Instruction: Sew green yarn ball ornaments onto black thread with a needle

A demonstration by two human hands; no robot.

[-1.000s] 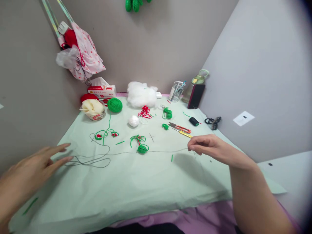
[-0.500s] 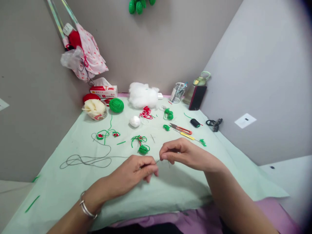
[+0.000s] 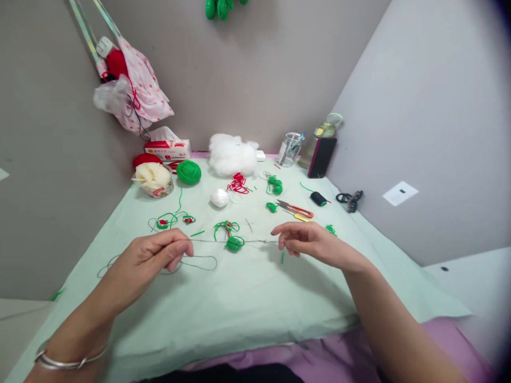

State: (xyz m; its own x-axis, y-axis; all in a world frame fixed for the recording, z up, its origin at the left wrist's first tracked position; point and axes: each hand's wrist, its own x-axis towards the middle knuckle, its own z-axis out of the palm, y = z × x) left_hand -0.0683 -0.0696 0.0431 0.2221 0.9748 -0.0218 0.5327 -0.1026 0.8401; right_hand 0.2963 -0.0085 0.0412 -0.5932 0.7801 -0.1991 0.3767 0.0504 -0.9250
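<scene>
My left hand [image 3: 162, 258] is closed on a thin dark thread [image 3: 211, 241], its fingertips pinching it. The thread runs nearly straight across to my right hand [image 3: 309, 243], whose fingers are curled round its other end; a small loop or knot shows just beside those fingertips. Below my left hand, slack loops of dark thread lie on the cloth. Beneath the stretched thread sits a small green crocheted piece [image 3: 235, 243] with red and green yarn ends [image 3: 227, 229] behind it. A thin needle [image 3: 249, 225] lies a little farther back.
On the pale green cloth [image 3: 239, 308] lie orange-handled thread snips [image 3: 299, 209], a black thread spool [image 3: 318, 199], a green yarn ball [image 3: 189, 172] and a white yarn ball [image 3: 219, 198]. White stuffing [image 3: 233, 155], a tissue box [image 3: 167, 148] and a phone [image 3: 322, 158] stand along the back.
My hands have moved apart, the left one to the left and the right one slightly right. The dark thread is now stretched between them, and its slack loops on the cloth have shifted.
</scene>
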